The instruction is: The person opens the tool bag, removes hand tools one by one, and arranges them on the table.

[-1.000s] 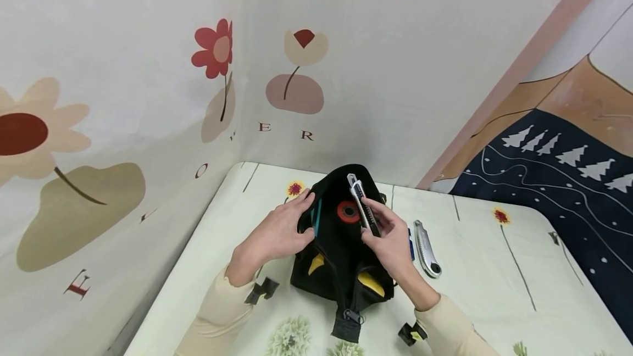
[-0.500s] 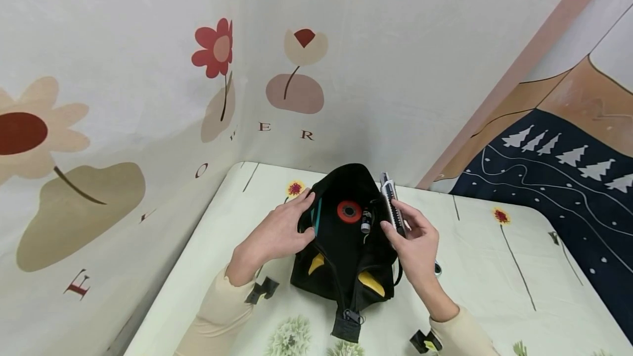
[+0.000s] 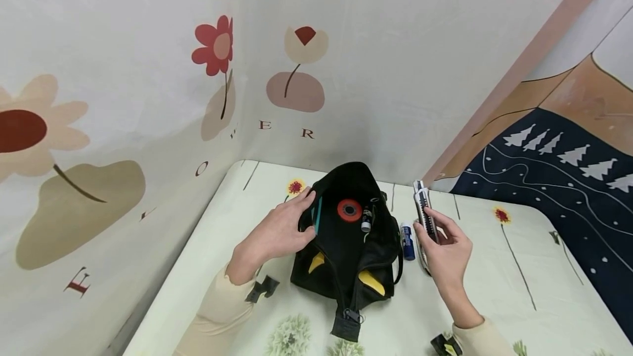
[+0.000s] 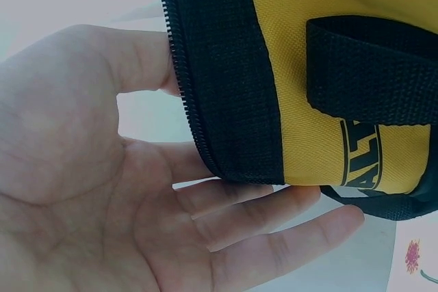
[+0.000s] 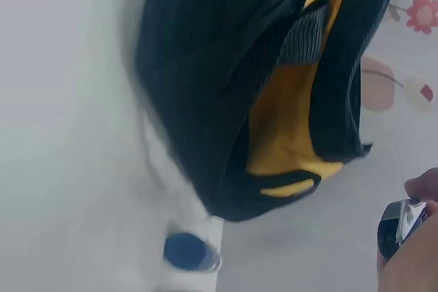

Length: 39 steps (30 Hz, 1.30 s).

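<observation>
Right hand (image 3: 445, 251) pinched utility knife (image 3: 424, 210), at 3 o'clock of black tool bag (image 3: 346, 257). Left hand (image 3: 277, 232), fingers straight, rested on bag's 9 o'clock rim.

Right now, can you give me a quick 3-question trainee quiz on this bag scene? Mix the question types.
1. True or false: the right hand holds a utility knife over the table, to the right of the bag.
2. What does the left hand touch?
A. the blue-capped tube
B. the bag's open edge
C. the wall
3. Fill in: inside the open bag lies a round ____ roll with a dark centre.

Key:
1. True. The fingers pinch the knife, tip pointing away from the person.
2. B. The left wrist view shows the fingers against the zipper edge.
3. Red.
</observation>
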Motion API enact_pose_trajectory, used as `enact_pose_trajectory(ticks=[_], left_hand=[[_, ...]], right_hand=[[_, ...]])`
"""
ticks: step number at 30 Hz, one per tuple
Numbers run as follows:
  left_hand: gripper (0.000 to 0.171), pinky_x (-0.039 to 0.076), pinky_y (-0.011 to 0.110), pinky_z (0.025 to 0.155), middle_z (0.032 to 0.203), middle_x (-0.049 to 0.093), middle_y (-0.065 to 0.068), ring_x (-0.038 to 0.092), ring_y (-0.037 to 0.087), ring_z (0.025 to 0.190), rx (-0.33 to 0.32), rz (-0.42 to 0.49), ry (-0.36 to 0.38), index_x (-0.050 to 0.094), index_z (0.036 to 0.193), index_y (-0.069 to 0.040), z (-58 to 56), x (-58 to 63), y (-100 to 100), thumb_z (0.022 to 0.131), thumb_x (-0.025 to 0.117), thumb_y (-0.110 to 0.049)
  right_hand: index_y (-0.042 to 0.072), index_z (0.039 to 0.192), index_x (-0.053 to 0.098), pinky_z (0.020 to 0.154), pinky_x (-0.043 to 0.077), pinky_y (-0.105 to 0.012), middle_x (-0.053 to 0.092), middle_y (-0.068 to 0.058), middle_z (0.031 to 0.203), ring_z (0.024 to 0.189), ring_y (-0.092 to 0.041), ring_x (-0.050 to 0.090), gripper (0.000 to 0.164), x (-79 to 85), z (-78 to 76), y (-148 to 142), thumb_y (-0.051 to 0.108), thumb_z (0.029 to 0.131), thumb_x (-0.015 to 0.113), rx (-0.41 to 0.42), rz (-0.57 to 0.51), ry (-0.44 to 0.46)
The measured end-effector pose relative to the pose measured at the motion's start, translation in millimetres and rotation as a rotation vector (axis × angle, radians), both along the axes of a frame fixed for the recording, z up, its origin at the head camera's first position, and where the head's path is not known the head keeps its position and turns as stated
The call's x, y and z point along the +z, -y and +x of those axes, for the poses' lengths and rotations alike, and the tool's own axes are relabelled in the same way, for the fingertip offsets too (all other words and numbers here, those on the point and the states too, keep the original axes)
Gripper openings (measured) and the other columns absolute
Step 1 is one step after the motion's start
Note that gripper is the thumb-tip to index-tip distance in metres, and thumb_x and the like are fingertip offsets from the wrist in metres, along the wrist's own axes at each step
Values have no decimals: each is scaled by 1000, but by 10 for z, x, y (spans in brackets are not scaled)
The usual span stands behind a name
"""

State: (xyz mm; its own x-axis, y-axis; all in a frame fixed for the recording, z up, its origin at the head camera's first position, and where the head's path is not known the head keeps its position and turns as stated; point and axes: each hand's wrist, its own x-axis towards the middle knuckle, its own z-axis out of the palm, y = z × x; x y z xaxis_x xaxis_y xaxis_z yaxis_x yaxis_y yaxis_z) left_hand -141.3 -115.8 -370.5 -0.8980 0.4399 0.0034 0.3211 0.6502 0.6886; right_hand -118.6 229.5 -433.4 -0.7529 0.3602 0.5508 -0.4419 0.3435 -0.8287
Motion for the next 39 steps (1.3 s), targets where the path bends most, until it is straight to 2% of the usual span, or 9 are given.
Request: enact_pose_trajectory(ticks=[7,11,16,22,24,27,29,34,39], left_hand=[[78,36,30,58,183,23,16,34,10,48,-1,-4,1,32,173,0,-9,5,-6,103,63,-13],[77,36,31,59,183,23,16,38,11,49,1,-7,1,33,173,0,-7,7,-10,103,63,-13],[77,37,33,61,182,25,17,69,22,85,6,-15,-11,34,172,0,-3,7,-12,103,63,-13],[77,37,34,63,183,24,17,69,30,89,2,-17,-10,33,173,0,-6,12,-16,103,63,-13],[77,38,35,64,182,24,17,72,36,108,1,-17,-14,33,172,1,-4,11,-16,103,63,-13],[77,39,35,66,182,25,18,60,41,142,2,-21,-21,34,172,1,-4,11,-11,103,63,-13],[77,39,35,67,182,24,18,56,42,147,0,-21,-19,33,172,2,-5,11,-9,103,63,-13],[77,39,35,66,182,25,18,55,41,148,2,-22,-20,33,172,2,-6,10,-8,103,63,-13],[77,37,34,64,182,25,18,66,37,129,2,-21,-20,34,172,2,-6,9,-9,102,63,-13]], right_hand=[[-4,121,84,76,54,-9,76,22,101,83,2,70,35,-58,36,-237,-12,87,86,-156,38,75],[0,120,85,63,52,-10,74,26,97,79,3,67,33,-106,60,-366,-7,88,87,-228,77,128],[3,119,86,56,48,-11,69,28,93,72,2,62,30,-167,98,-507,-1,89,88,-298,131,188],[2,120,85,53,46,-13,66,29,86,61,2,58,31,-211,123,-645,2,89,88,-337,156,260],[2,120,85,51,47,-13,65,29,85,59,2,58,32,-224,124,-682,3,89,88,-338,155,282],[2,120,85,50,47,-14,64,30,83,58,4,59,31,-233,116,-718,3,89,89,-349,164,311],[4,119,85,51,47,-13,64,29,82,60,6,59,31,-239,108,-737,5,89,89,-355,177,339],[5,121,85,54,47,-14,77,6,91,67,8,58,32,-280,70,-783,8,89,90,-353,231,433],[2,123,84,51,47,-17,79,-24,108,69,9,54,33,-354,22,-832,7,90,89,-342,285,504]])
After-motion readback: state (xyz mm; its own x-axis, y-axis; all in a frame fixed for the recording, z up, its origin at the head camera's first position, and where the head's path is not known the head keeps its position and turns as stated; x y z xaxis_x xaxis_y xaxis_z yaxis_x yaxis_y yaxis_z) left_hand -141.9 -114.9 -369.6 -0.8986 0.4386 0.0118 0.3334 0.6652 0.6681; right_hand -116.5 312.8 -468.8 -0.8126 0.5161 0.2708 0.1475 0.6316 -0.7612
